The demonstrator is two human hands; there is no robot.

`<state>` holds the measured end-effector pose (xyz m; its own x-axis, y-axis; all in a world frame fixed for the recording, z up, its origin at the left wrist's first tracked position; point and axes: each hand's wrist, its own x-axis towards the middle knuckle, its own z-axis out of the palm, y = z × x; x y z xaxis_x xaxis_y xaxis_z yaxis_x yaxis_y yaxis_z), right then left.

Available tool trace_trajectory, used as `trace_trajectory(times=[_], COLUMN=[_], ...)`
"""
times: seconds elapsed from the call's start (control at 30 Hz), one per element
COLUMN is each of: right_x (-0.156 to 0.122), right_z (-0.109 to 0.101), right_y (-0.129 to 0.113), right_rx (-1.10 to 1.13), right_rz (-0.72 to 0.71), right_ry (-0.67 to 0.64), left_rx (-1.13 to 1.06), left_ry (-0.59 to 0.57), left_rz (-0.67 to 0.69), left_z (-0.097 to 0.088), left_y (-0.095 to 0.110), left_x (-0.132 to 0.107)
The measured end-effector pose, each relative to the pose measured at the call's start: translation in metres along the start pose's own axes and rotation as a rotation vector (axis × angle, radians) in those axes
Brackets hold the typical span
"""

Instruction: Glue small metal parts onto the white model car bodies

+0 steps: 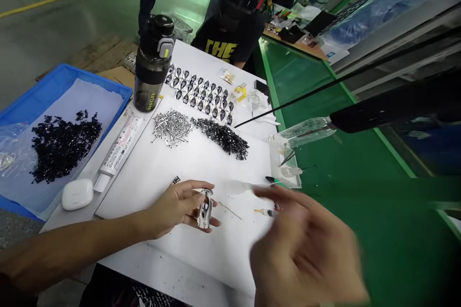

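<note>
Gripping a small silver-and-black model car body (205,208) in my left hand (175,208), I had my fingers (192,199) curled together around its side, just left of the frame's lower centre. Its long axis ran nearly up and down in the frame, tilted slightly, though I cannot tell which end was the nose. It sat above a white work sheet (154,192).

My right hand (302,249) was a blur at lower right, its fingers looking spread apart; I cannot tell whether they pinched anything. It was nearest to two slim applicators (267,212) lying just beyond it, beside a clear plastic tray (284,165).

A thin wooden stick (230,210) lay just right of the model car body. Farther up the sheet sat a heap of silver parts (172,127) beside a heap of black parts (221,136), with rows of dark printed pieces (198,93) beyond them. At left lay a white tube (120,146) with small, unreadable print, a white earbud case (77,194), and a blue tray (65,74) of black parts. A dark water bottle (153,62) stood at upper centre, its yellow lettering illegible. Beyond the table, a co-worker's black shirt (221,50) read "THE" in yellow.
</note>
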<state>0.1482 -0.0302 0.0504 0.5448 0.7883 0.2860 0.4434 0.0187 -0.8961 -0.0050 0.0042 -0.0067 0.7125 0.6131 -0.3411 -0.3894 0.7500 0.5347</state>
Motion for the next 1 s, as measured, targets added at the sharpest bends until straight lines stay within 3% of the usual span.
trace_trajectory(times=[0.07, 0.13, 0.23, 0.33, 0.6, 0.8, 0.93, 1.0], right_x=[0.023, 0.058, 0.104, 0.123, 0.134, 0.136, 0.115, 0.093], right_z=[0.035, 0.077, 0.126, 0.146, 0.149, 0.145, 0.117, 0.092], right_y=[-0.015, -0.02, -0.01, 0.005, 0.011, 0.001, -0.013, -0.016], right_rx=[-0.252, -0.677, -0.875, -0.986, -1.12, -1.084, -1.024, -0.901], right_rz=[-0.234, -0.275, -0.26, -0.265, -0.227, -0.235, -0.279, -0.416], right_ry=[-0.206, -0.444, -0.533, -0.589, -0.629, -0.528, -0.419, -0.321], left_rx=[0.022, 0.057, 0.093, 0.08, 0.044, 0.048, 0.037, 0.017], left_ry=[-0.001, 0.01, 0.018, 0.011, 0.004, -0.001, -0.022, -0.009], left_rz=[0.007, -0.004, -0.011, -0.009, -0.035, -0.031, 0.021, 0.066], left_z=[-0.001, -0.002, -0.003, -0.005, -0.007, -0.009, -0.01, -0.008], left_y=[-0.003, -0.005, -0.007, -0.007, -0.009, -0.012, -0.015, -0.015], left_x=[0.001, 0.002, 0.004, 0.008, 0.018, 0.02, 0.017, 0.015])
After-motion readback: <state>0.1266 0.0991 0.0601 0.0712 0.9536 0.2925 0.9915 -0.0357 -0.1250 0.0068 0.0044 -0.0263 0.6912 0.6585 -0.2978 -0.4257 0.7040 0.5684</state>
